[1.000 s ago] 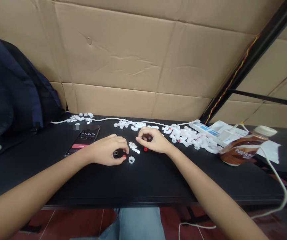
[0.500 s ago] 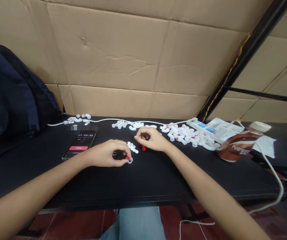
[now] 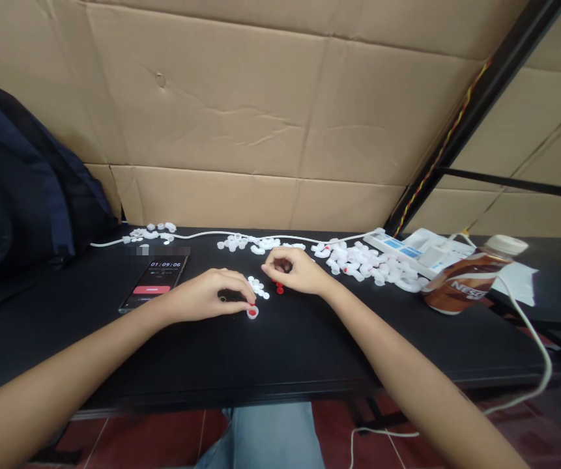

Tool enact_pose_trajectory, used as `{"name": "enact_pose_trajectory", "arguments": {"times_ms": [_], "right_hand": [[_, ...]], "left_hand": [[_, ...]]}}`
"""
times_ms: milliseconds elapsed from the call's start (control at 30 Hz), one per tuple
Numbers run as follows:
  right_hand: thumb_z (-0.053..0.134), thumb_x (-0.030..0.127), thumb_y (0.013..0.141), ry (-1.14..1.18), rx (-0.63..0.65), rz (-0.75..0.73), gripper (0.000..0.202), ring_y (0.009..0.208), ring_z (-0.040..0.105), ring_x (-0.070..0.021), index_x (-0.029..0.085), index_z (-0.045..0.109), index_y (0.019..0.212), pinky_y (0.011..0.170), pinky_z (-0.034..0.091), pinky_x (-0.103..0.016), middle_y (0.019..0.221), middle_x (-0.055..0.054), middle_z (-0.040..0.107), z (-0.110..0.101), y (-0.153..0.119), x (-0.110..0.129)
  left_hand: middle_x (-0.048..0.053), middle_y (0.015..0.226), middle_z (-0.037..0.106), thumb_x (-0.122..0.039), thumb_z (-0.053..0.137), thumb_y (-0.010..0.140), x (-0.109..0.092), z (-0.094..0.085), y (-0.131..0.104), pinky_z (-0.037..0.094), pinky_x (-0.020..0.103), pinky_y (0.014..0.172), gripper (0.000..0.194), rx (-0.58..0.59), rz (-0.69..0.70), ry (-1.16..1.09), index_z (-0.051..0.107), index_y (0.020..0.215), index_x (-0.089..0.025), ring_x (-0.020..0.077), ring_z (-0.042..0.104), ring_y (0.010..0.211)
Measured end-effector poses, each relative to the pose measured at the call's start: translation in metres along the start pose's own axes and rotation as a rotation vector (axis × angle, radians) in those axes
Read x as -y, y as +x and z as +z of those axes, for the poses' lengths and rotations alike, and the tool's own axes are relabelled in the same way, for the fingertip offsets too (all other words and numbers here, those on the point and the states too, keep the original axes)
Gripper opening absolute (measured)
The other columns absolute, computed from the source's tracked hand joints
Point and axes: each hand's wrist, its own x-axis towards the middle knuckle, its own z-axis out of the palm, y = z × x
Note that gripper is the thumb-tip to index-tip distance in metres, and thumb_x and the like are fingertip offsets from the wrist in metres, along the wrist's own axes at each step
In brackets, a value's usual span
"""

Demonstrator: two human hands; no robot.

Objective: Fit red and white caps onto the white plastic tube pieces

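the left hand (image 3: 224, 296) has thumb and forefinger at a small red piece (image 3: 252, 312) that sits inside a white ring (image 3: 253, 317); whether it grips the piece, i cannot tell. the right hand (image 3: 297, 270) is curled, its contents hidden, with red pieces (image 3: 280, 288) just beside its fingers. between the hands lie small white discs (image 3: 258, 287). beyond the left hand is a phone (image 3: 156, 283); to the right of the right hand, a white pile (image 3: 363, 262), then a capped bottle (image 3: 470, 277) of brown look, its contents unclear.
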Motion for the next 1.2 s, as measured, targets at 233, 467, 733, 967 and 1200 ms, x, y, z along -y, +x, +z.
{"name": "enact_pose_trajectory", "arguments": {"times_ms": [233,467,733,967,1200], "right_hand": [[0.055,0.028,0.086,-0.014,-0.011,0.006,0.018,0.06,0.046,-0.011,0.019,0.057,0.07,0.059,0.037,-0.026,0.064,0.002,0.053,0.0,0.0,0.0],[0.054,0.029,0.087,-0.022,-0.006,0.011,0.019,0.061,0.045,-0.011,0.019,0.056,0.07,0.059,0.037,-0.027,0.066,0.001,0.054,-0.001,0.0,0.0],[0.054,0.029,0.087,-0.025,-0.003,0.011,0.02,0.062,0.045,-0.0113,0.019,0.055,0.069,0.06,0.037,-0.027,0.067,0.001,0.054,-0.001,-0.001,0.0],[0.054,0.027,0.087,-0.023,-0.008,0.012,0.018,0.061,0.047,-0.0114,0.019,0.057,0.071,0.06,0.036,-0.027,0.064,0.002,0.053,-0.001,-0.001,0.0],[0.054,0.028,0.087,-0.019,-0.01,0.011,0.019,0.061,0.047,-0.0115,0.019,0.058,0.071,0.061,0.037,-0.027,0.064,0.002,0.053,-0.001,-0.001,-0.001]], "left_hand": [[0.0,0.096,0.07,-0.026,0.06,0.087,-0.001,-0.007,-0.003,0.039,0.034,0.094,0.01,0.114,-0.049,0.225,0.07,0.092,-0.024,0.0161,0.063,0.093],[0.003,0.106,0.065,-0.025,0.051,0.093,0.012,-0.006,-0.005,0.038,0.034,0.089,0.02,-0.028,-0.146,0.503,0.065,0.107,-0.023,0.0186,0.06,0.098],[0.003,0.093,0.065,-0.034,0.05,0.093,0.02,-0.007,-0.006,0.041,0.034,0.084,0.022,-0.018,-0.238,0.536,0.067,0.095,-0.02,0.0187,0.06,0.089],[0.003,0.1,0.064,-0.027,0.058,0.089,-0.002,0.001,-0.002,0.048,0.028,0.082,0.016,-0.009,-0.14,0.115,0.067,0.101,-0.022,0.0153,0.062,0.089],[0.002,0.099,0.064,-0.028,0.059,0.091,-0.009,0.007,-0.001,0.048,0.029,0.086,0.017,0.066,-0.113,0.037,0.069,0.104,-0.025,0.0138,0.062,0.088]]}}
